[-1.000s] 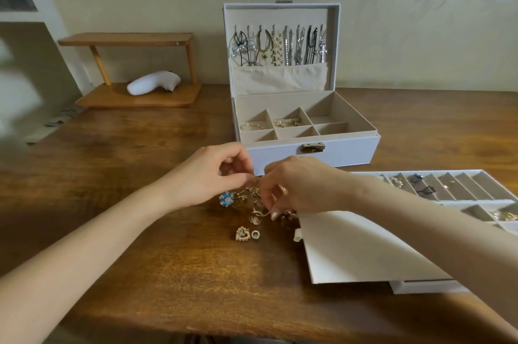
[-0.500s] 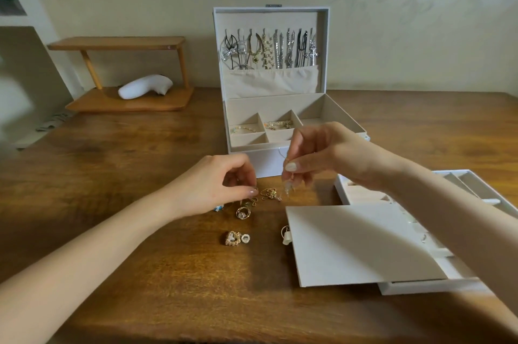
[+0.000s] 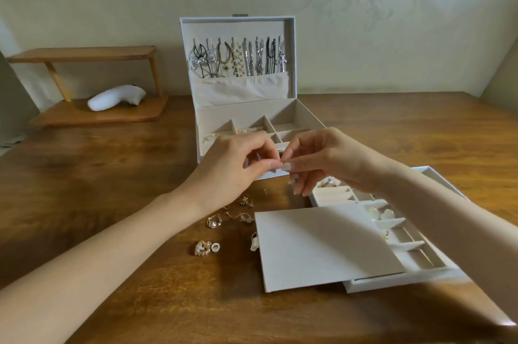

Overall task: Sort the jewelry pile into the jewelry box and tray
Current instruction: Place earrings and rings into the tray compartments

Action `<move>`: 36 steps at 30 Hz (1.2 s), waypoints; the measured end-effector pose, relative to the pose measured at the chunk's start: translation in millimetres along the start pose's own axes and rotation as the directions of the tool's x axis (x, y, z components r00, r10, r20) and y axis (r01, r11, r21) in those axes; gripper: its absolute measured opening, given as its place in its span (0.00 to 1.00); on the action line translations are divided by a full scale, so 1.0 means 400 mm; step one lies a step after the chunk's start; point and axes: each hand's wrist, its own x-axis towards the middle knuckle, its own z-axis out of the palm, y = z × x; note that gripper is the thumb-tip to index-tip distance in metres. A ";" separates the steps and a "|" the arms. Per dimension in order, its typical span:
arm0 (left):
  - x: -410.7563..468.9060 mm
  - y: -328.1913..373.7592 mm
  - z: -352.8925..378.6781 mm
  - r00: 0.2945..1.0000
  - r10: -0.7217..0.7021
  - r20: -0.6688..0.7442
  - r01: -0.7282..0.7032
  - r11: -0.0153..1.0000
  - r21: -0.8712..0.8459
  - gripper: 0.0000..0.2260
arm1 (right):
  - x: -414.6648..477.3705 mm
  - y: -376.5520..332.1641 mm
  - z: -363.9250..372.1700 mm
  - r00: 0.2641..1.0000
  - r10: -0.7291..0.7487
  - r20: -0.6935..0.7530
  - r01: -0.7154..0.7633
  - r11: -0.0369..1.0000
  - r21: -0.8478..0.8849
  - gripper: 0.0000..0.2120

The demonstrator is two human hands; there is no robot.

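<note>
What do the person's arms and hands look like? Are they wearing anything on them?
Both arms are bare all the way to the picture's edge, with no sleeves showing. The left hand and right hand wear no gloves, and I can see no rings, bracelets or watch. The fingernails are longish, with a pale, whitish polish.

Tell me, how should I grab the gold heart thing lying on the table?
Probably from straight above: the gold heart lies flat on the table, so pinch its near and far edges. A small white ring sits at its right side.
</note>
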 end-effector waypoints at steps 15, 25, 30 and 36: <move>0.068 0.007 0.030 0.990 -0.144 -0.007 0.138 0.957 -0.256 0.04 | -0.066 0.035 -0.056 0.987 -0.076 -0.138 0.122 0.925 0.360 0.12; 0.071 0.015 0.048 0.984 -0.178 0.012 0.169 0.904 -0.392 0.03 | -0.082 0.045 -0.067 0.949 -0.082 -0.304 0.193 0.914 0.356 0.05; 0.072 0.014 0.054 0.983 -0.180 0.031 0.177 0.897 -0.405 0.02 | -0.087 0.047 -0.074 0.938 -0.101 -0.331 0.221 0.911 0.349 0.05; 0.076 0.012 0.069 0.983 -0.148 0.106 0.173 0.938 -0.301 0.02 | -0.101 0.039 -0.106 0.902 -0.132 -0.411 0.234 0.949 0.210 0.06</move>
